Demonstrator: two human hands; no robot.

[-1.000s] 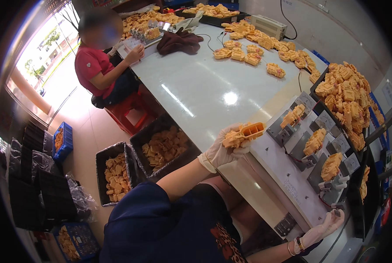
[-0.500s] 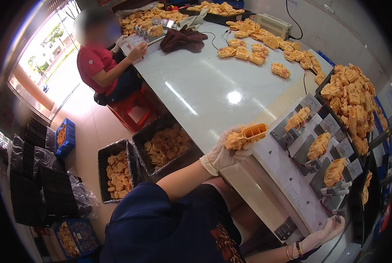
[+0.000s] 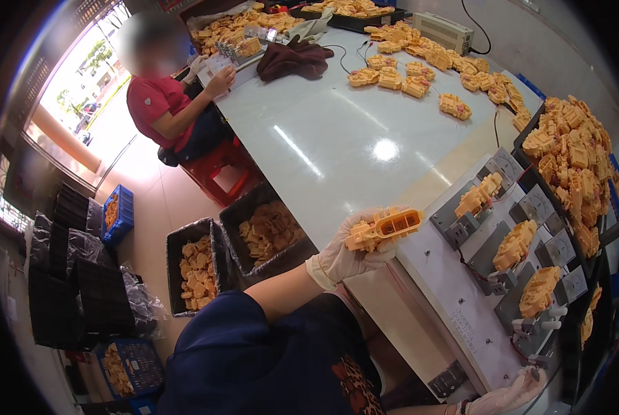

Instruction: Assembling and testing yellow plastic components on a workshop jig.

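My left hand, in a white glove, is closed round an orange plastic housing above the table's near edge. The housing's row of open compartments faces up. My right hand, also gloved, is low beside the near end of a grey test fixture. Its fingers are closed, with a small dark piece at the tips that I cannot make out. Three orange housings sit in the fixture's metal stations: one at the far end, one in the middle and one at the near end.
A heaped black tray of orange housings stands right of the fixture. More housings and a brown cloth lie on the table. A co-worker sits at far left. Lined bins stand on the floor.
The view has shifted slightly. The housing in my left hand has turned so its compartments show more. My right hand has moved down, toward the lower edge.
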